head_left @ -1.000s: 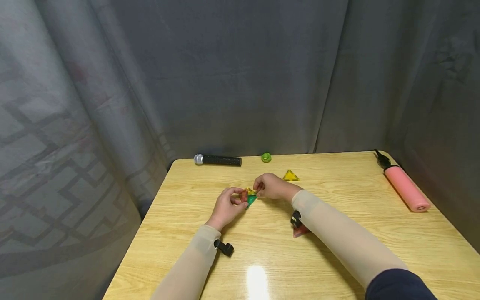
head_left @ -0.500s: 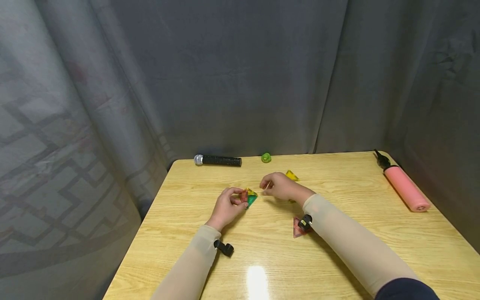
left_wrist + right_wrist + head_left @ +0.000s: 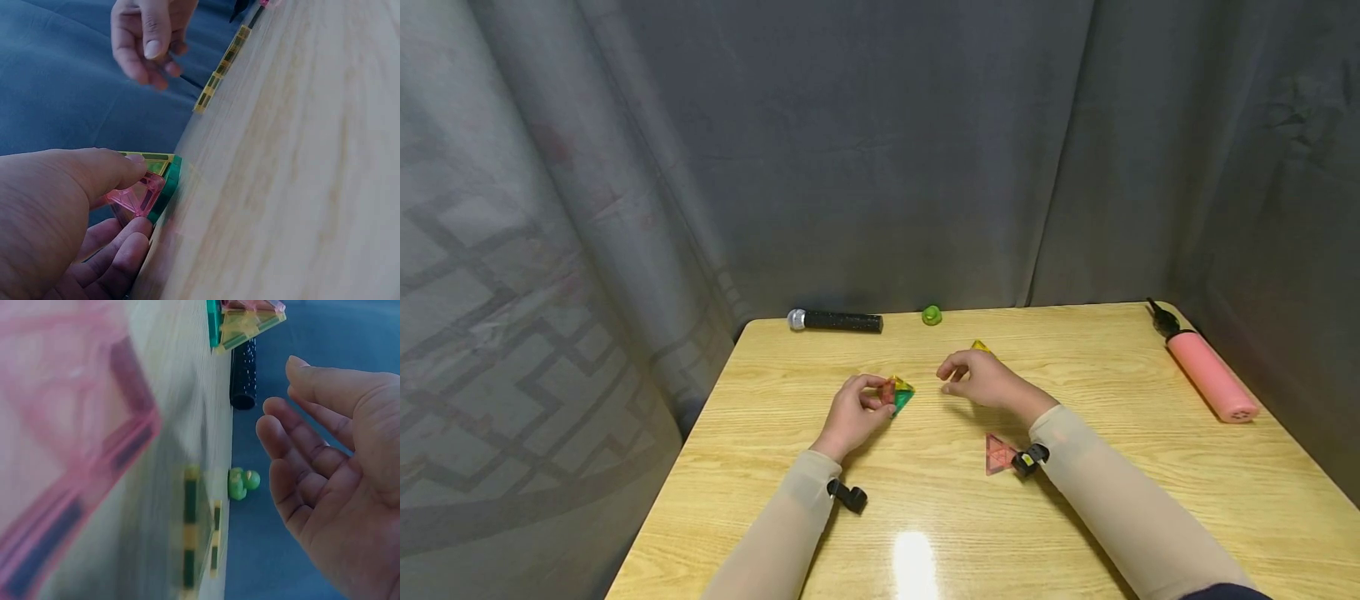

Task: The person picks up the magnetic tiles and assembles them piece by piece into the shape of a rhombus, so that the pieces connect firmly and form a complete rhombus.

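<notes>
My left hand [image 3: 850, 414] pinches a small pyramid-like build of see-through magnetic tiles on the table. Its pink tile [image 3: 139, 195] lies between thumb and fingers, a yellow tile [image 3: 253, 330] forms another side, and a green tile [image 3: 905, 402] sits lowest. Apart from it, to the right, my right hand [image 3: 988, 382] hovers with loosely bent fingers and nothing between them. Behind that hand a yellow triangle tile [image 3: 981, 345] shows partly; the right wrist view has two yellow tiles [image 3: 190, 534] on the table. A loose pink triangle tile [image 3: 998, 455] lies by the right wrist.
At the back of the wooden table [image 3: 925, 500] lie a black microphone [image 3: 842, 322] and a small green object [image 3: 932, 315]. A pink hand pump [image 3: 1213, 375] with a black nozzle lies along the right edge. Grey curtains [image 3: 880, 150] hang behind the table.
My right hand has left the tile build's right side and drawn back to the right, uncovering more of the loose pink tile. My left hand and the build have stayed in place.
</notes>
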`<state>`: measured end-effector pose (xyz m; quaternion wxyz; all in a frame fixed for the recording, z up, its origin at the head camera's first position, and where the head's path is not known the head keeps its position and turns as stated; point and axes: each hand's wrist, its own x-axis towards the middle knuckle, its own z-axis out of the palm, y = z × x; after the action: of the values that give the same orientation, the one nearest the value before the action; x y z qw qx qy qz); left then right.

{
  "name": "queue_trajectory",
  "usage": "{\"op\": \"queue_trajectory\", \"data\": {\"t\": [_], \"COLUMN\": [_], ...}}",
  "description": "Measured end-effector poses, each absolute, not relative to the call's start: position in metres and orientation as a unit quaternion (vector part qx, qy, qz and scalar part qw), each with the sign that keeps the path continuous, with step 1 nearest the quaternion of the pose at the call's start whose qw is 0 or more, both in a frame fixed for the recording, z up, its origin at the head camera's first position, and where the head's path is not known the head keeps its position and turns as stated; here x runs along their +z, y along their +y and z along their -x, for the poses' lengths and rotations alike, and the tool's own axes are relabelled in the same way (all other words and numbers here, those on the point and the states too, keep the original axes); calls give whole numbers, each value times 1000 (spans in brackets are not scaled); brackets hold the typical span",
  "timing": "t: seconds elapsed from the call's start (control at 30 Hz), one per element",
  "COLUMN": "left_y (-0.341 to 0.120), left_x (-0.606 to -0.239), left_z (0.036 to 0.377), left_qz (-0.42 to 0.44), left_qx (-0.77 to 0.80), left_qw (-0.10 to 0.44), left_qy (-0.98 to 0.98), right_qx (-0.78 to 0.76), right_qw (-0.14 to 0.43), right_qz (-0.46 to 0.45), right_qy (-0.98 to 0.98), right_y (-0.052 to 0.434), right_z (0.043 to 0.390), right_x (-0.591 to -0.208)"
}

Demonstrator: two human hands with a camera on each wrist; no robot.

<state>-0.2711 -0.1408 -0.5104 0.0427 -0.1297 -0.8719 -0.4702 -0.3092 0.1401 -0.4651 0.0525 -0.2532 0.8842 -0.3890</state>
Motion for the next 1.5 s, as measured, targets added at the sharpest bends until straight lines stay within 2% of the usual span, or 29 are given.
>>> {"op": "queue_trajectory", "data": {"t": [0.4,0.8,1.23,1.5], "left_y": [-140,-143,-145,-145], "left_x": [-512,-516,-515,-515], "left_z": [273,273,275,275], "left_qz": [120,125,124,121], "left_qx": [-466,-475,-453,-450], "left_qw": [41,60,88,87], "left_qy": [-875,-869,-879,-880], "right_qx": [-399,-393,-398,-405], "right_qw": [47,46,57,53], "right_qz": [214,213,212,228], "right_qy": [891,893,891,884], "right_y": [176,197,205,205], "right_z": [303,305,307,309], "right_x": [-480,-491,-495,-499]}}
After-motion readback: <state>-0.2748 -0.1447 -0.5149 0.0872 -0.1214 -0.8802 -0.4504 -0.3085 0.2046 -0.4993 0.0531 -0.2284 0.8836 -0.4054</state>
